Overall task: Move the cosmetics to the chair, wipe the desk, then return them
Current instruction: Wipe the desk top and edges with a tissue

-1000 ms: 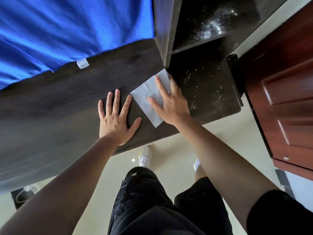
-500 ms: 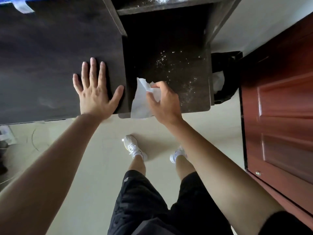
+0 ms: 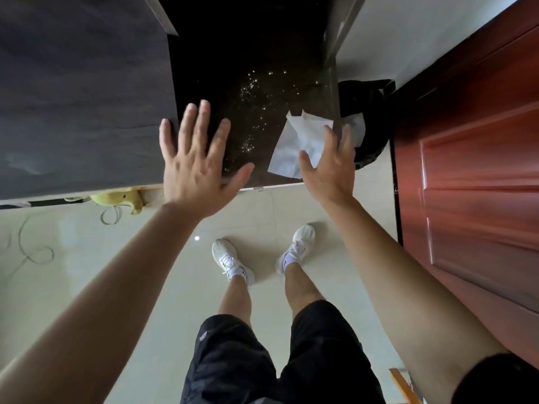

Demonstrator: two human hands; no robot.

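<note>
I see my left hand [image 3: 195,170] spread over the bench [image 3: 87,97] edge, fingers apart; my right hand [image 3: 329,170], fingers straight, rests on the tissue [image 3: 291,141] at the bench's right front corner.

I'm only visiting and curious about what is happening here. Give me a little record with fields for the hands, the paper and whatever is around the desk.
activity: wiping the desk
left hand: open, fingers spread, over the desk's front edge; contact unclear
right hand: fingers straight, on the paper wipe
dirt: white specks on the dark surface, left of the wipe
beside desk: black bin on the right, then a red door
</note>
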